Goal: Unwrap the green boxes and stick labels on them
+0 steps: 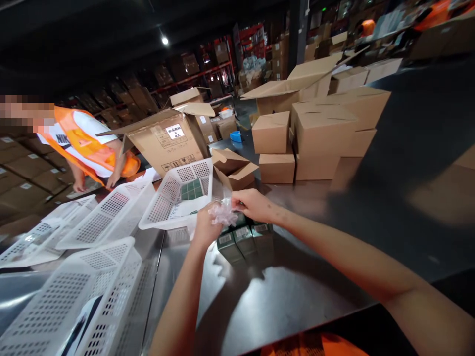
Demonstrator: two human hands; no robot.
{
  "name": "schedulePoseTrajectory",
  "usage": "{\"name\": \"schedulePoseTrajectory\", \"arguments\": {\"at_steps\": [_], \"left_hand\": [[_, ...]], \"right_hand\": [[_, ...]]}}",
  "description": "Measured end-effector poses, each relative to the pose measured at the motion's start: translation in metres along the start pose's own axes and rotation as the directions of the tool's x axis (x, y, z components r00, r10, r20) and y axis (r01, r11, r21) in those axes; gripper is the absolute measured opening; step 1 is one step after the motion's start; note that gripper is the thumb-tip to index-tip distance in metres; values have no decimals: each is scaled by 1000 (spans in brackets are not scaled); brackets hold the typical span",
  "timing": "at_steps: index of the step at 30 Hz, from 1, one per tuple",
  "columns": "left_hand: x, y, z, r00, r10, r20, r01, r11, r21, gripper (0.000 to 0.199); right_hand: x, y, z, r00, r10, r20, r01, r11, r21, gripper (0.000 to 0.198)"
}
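1. Your left hand (208, 223) grips crumpled clear plastic film (224, 213).
2. Your right hand (252, 203) has its fingers curled at the film's right edge; cannot tell whether they pinch it.
3. Film sits above dark-green boxes (243, 238) with white labels, on the metal table (256, 301).
4. Left of the film: white perforated basket (158, 210), more green boxes inside.
5. Just beyond your hands: small open carton (237, 174).

And a lamp (165, 40) glares under the dark ceiling (74, 39), red racks (200, 75) stretching behind, a dark pillar (298, 37) rising right of them!
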State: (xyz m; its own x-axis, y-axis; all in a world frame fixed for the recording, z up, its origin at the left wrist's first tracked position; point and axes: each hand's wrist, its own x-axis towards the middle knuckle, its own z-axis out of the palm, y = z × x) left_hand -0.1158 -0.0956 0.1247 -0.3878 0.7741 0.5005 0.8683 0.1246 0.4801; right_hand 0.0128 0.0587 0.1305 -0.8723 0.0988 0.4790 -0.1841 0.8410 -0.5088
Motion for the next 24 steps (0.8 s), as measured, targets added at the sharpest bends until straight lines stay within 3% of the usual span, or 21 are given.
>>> {"name": "schedulePoseTrajectory", "arguments": {"at_steps": [3, 9, 11, 16, 21, 24], "left_hand": [[0, 2, 6, 999, -28, -28, 28, 1000, 11, 6], [-2, 4, 12, 992, -90, -84, 90, 996, -7, 10], [-2, 4, 11, 992, -94, -79, 93, 995, -20, 9], [-1, 4, 10, 991, -93, -98, 92, 996, -13, 7], [3, 5, 11, 997, -40, -64, 38, 999, -35, 4], [3, 5, 8, 1000, 1, -27, -3, 994, -108, 25]], "right_hand": [[3, 1, -3, 1000, 7, 13, -7, 1000, 18, 16], [1, 7, -11, 986, -27, 162, 30, 999, -21, 44], [-2, 8, -10, 983, 1, 183, 12, 998, -69, 44], [-3, 4, -4, 991, 29, 129, -14, 992, -122, 14], [2, -6, 0, 999, 50, 9, -48, 994, -102, 21], [6, -8, 0, 992, 80, -96, -83, 996, -28, 22]]}}
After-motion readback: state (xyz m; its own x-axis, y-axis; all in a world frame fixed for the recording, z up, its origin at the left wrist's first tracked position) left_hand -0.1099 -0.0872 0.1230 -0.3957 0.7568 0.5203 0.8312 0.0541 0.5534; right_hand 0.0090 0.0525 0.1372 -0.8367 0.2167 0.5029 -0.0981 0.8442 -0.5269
